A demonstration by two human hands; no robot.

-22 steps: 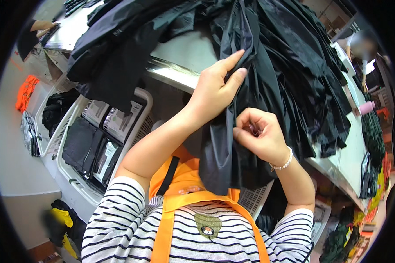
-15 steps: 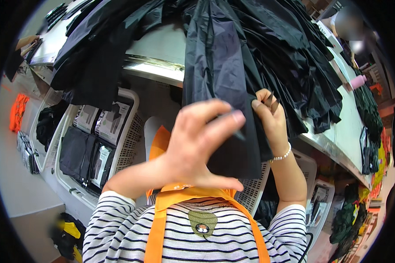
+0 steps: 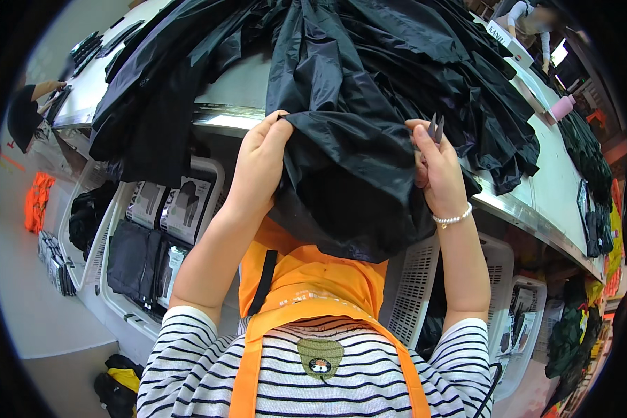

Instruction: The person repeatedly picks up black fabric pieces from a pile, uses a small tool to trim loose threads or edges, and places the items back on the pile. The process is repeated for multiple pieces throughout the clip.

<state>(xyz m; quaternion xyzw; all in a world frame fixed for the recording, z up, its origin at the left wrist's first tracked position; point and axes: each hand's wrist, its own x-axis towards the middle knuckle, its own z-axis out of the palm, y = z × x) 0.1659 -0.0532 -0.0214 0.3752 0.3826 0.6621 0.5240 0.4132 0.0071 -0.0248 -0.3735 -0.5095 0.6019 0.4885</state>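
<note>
Near: left hand (image 3: 258,164) and right hand (image 3: 435,171), both closed on the folded edge of one black garment (image 3: 348,174), lifted off the tabletop (image 3: 237,90); right hand also pinches small snips (image 3: 435,127). Far: black pile (image 3: 425,63) heaped unsorted, so most work seemingly remains.

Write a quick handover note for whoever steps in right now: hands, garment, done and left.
Left hand: gripping the black garment at its folded edge.
Right hand: gripping the other side, with small snips sticking up from it.
Garment: hangs off the table edge, atop a black pile.
Done: garment pulled up between both hands.
Left: cannot tell any trimming so far.
</note>
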